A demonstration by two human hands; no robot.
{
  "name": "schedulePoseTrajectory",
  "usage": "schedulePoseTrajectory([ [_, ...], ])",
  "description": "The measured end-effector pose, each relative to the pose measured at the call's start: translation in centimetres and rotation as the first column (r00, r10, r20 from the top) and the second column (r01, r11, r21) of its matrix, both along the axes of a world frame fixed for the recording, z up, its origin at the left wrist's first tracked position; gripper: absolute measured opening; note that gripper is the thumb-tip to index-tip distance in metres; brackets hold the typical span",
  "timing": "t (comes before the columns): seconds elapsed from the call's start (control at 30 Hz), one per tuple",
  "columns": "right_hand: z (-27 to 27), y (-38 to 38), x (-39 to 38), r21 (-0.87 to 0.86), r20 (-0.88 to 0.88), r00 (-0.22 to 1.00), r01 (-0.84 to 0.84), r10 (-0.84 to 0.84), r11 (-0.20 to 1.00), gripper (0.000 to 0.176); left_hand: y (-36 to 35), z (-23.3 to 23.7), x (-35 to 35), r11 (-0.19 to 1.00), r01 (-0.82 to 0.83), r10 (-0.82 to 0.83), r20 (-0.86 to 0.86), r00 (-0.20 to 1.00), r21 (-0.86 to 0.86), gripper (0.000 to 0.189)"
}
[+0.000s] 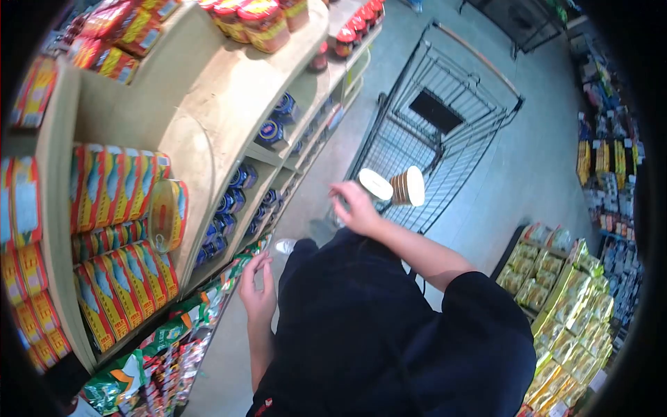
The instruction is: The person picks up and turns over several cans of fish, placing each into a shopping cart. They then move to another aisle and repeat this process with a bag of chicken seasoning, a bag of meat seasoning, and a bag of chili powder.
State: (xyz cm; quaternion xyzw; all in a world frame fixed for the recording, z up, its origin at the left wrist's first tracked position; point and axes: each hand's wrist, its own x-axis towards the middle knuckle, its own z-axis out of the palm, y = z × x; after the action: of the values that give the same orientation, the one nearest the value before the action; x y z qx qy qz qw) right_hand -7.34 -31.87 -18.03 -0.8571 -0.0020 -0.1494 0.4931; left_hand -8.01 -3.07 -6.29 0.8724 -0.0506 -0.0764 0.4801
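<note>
My left hand hangs beside the shelf at the left, fingers slightly bent and apart, with nothing in it. My right hand is held over the near end of the wire shopping cart, its fingers curved and apart and nothing visible between them. Just beyond its fingers are a container with a white oval lid and a brown banded tub with a pale round top. What lies beneath my right hand is partly hidden.
Wooden shelves on the left hold red-and-yellow packs, blue-lidded jars and red-lidded jars. Green bags lie low by the shelf. Yellow packs are stacked at right. Gray floor surrounds the cart.
</note>
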Motion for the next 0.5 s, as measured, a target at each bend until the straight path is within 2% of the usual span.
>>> schedulePoseTrajectory([
  [0.03, -2.7, -1.1, -0.8, 0.019, -0.069, 0.991, 0.116, -0.114, 0.993, 0.035, -0.6, 0.2, 0.2, 0.998, 0.062, -0.062, 0.000, 0.998, 0.015, 0.024],
  [0.07, -4.7, -1.9, -1.5, 0.167, -0.218, 0.949, 0.265, -0.227, 0.950, 0.034, -1.4, 0.4, 0.5, 0.991, 0.129, -0.129, -0.004, 0.992, 0.028, 0.024],
  [0.1, -8.1, -3.4, -2.1, 0.144, -0.208, 0.924, 0.352, -0.319, 0.925, 0.034, -2.3, 0.8, 0.6, 0.981, 0.179, -0.179, -0.004, 0.984, 0.072, 0.024],
  [0.13, -9.6, -4.5, -2.7, 0.013, -0.296, 0.829, 0.500, -0.475, 0.866, 0.037, -2.9, 0.7, 0.6, 0.975, 0.203, -0.201, -0.032, 0.979, 0.095, 0.024],
  [0.2, -13.8, -6.8, -4.4, -0.123, -0.325, 0.732, 0.596, -0.599, 0.794, 0.045, -4.3, 0.1, 0.7, 0.955, 0.272, -0.274, 0.006, 0.962, 0.115, 0.027],
  [0.27, -17.8, -8.7, -5.7, -0.350, -0.422, 0.619, 0.563, -0.663, 0.749, 0.063, -5.9, 0.3, 0.5, 0.942, 0.311, -0.306, -0.060, 0.950, 0.124, 0.027],
  [0.3, -18.5, -9.1, -6.1, -0.345, -0.446, 0.601, 0.569, -0.664, 0.747, 0.063, -6.7, 0.3, 0.4, 0.929, 0.344, -0.334, -0.088, 0.938, 0.135, 0.027],
  [0.37, -19.7, -9.7, -6.6, -0.410, -0.621, 0.505, 0.441, -0.599, 0.798, 0.081, -8.0, 0.3, 0.2, 0.898, 0.410, -0.393, -0.127, 0.911, 0.159, 0.028],
  [0.4, -20.1, -9.8, -6.7, -0.401, -0.639, 0.491, 0.444, -0.592, 0.801, 0.081, -8.4, 0.2, 0.0, 0.891, 0.421, -0.400, -0.146, 0.905, 0.170, 0.028],
  [0.47, -20.9, -9.6, -6.6, -0.437, -0.679, 0.519, 0.282, -0.518, 0.854, 0.096, -8.9, 0.1, -0.4, 0.853, 0.485, -0.460, -0.161, 0.873, 0.192, 0.028],
  [0.5, -21.6, -9.5, -6.4, -0.453, -0.689, 0.516, 0.242, -0.509, 0.858, 0.090, -9.0, 0.0, -0.6, 0.846, 0.494, -0.466, -0.170, 0.868, 0.201, 0.027],
])
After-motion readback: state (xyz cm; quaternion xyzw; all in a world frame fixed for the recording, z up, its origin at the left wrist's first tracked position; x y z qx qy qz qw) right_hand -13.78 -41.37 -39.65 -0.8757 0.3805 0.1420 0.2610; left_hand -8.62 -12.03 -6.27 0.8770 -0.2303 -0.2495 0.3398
